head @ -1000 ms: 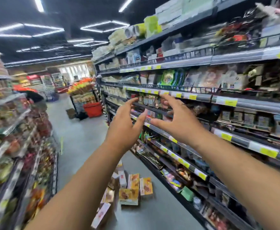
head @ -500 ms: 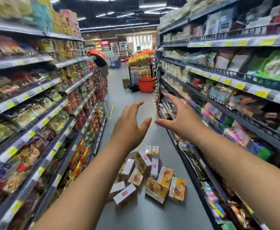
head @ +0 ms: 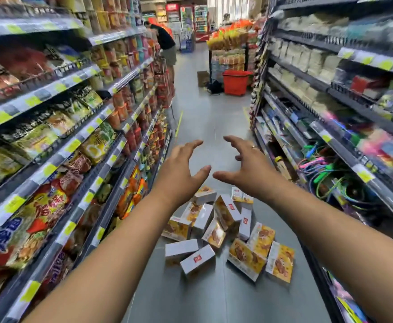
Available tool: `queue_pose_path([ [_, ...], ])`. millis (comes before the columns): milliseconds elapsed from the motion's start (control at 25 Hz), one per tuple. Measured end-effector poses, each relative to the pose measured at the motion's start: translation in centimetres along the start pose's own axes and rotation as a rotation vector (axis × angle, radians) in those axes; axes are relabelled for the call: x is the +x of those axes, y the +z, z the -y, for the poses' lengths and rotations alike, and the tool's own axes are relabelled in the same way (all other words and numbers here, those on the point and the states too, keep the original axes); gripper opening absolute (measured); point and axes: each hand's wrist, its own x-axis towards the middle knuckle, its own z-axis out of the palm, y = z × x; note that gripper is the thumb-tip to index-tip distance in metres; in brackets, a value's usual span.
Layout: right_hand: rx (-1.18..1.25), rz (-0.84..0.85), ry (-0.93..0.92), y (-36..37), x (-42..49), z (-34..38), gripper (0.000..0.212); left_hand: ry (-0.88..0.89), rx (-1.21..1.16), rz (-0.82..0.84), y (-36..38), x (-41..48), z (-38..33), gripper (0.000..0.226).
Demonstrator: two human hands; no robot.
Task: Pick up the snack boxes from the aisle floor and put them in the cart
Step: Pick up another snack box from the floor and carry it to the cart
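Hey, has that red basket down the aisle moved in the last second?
No. The red basket sits at the foot of the snack display stand, with the cardboard box beside it, just as before; only the camera turned.

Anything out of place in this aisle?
Yes: snack boxes lie scattered on the floor mid-aisle, tipped at all angles, some leaning on others. Left hand and right hand hover above them, open, touching none.

The left forearm (head: 111,248) and right forearm (head: 330,229) are bare from the lower corners of the frame up to the wrists. The left hand (head: 179,169) is bare too. The right hand (head: 249,166), near centre frame, wears a thin pale ring (head: 253,147) on one finger.
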Motion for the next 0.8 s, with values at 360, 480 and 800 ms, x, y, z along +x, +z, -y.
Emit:
queue_pose_path([
  [360,-0.120,0.251,0.028,10.7,14.4,-8.8,0.095,-0.228,0.056,0.157,7.6,9.8,13.7,0.061],
  [480,-0.147,0.368,0.001,14.3,19.8,-12.6,0.095,-0.337,0.076,0.178,11.0,13.3,17.8,0.063],
  [800,-0.219,0.587,0.009,25.0,27.0,-22.3,0.092,-0.586,0.002,0.229,21.7,15.8,28.6,0.063],
])
